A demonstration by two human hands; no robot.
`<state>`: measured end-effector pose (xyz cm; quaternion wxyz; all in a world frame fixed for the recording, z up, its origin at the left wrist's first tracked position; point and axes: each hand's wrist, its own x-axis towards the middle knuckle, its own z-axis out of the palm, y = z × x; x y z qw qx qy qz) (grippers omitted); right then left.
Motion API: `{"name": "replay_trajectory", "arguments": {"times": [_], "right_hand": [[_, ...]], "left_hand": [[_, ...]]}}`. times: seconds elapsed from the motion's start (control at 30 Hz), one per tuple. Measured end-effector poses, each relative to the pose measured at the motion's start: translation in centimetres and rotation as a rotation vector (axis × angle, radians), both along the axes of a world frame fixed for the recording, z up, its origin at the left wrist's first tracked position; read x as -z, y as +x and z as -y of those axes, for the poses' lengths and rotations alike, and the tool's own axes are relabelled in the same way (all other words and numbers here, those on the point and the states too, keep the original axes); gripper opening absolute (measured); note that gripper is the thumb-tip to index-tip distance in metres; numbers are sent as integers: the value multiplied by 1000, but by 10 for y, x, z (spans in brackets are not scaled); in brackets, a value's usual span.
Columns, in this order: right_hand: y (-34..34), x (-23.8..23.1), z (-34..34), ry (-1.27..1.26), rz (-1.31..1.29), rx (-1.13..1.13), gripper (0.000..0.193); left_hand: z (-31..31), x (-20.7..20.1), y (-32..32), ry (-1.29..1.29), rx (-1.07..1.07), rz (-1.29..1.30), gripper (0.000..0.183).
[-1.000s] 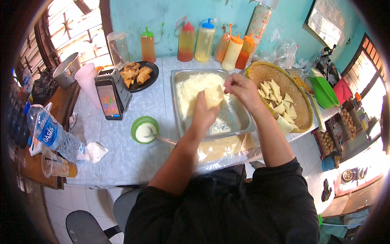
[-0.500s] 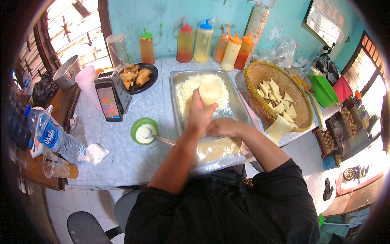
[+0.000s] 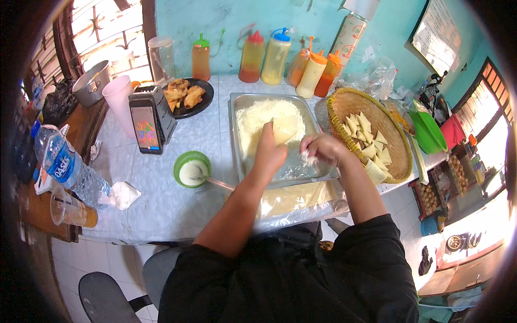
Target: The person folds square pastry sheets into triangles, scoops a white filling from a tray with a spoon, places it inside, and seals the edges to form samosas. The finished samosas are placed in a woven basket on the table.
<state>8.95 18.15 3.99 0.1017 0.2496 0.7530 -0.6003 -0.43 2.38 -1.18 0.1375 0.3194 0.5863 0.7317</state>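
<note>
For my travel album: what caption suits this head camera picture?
Left hand lifts a folded pale wrapper over a steel tray of shredded cheese; right hand pinches some shreds.

The tray (image 3: 318, 171) is dull, brushed metal, holding rough, pale crumbs (image 3: 258, 121). The basket (image 3: 401, 161) is woven cane, coarse and matt. The squeeze bottles (image 3: 276, 51) are glossy plastic. The table (image 3: 161, 199) wears a smooth, marbled plastic cover.

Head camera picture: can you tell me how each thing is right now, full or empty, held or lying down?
Left hand: holds a pale wrapper over the tray.
Right hand: pinches white shreds.
Metal tray: part covered with shreds.
Woven basket: holds folded triangles.
Green bowl: white paste, spoon in it.
Black plate: fried pieces on it.
</note>
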Motion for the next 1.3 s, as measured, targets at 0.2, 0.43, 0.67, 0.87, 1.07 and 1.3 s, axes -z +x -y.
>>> {"name": "replay_trajectory", "arguments": {"times": [0.2, 0.43, 0.67, 0.87, 1.07, 1.3], "right_hand": [[-17, -51, 21, 160, -335, 76, 15], [-24, -53, 40, 444, -412, 14, 11], [-21, -46, 54, 224, -465, -2, 23], [-13, -48, 55, 249, -441, 13, 25], [-10, -59, 59, 143, -513, 93, 28], [-8, -56, 66, 299, -444, 61, 26]], "left_hand": [[-6, 9, -1, -189, 71, 39, 58], [1, -4, 3, -111, 160, 142, 59], [8, -13, 7, -122, 156, 159, 54], [9, -18, 2, -62, 393, 388, 37], [12, -19, 5, -8, 449, 328, 34], [6, -14, 6, 52, 441, 345, 29]]}}
